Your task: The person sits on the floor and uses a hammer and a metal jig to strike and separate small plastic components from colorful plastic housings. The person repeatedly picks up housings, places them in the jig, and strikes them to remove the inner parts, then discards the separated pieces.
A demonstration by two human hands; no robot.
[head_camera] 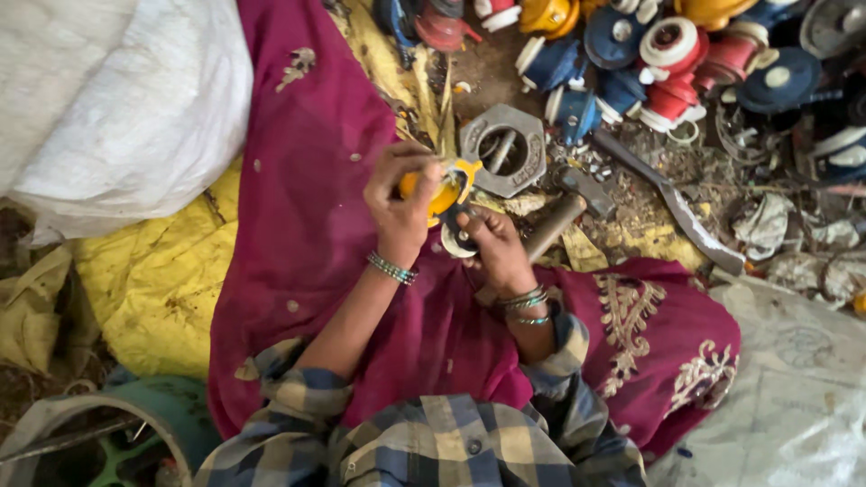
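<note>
A yellow part (439, 191) is gripped in the left hand (401, 203), just below the grey hexagonal ring (502, 151). A small dark-and-white piece (458, 238) is pinched in the right hand (494, 248), touching the yellow part's lower edge. A hammer (568, 209) lies right of the ring, with blue and red spools (631, 63) heaped above it.

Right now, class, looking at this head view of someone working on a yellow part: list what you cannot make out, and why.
- Yellow part: mostly hidden by the left hand; full shape unclear.
- Dark-and-white piece: largely covered by the right hand fingers.
- Hammer: handle end hidden behind the right hand.
- Pile of blue, red and white parts: cut off by the top edge.
</note>
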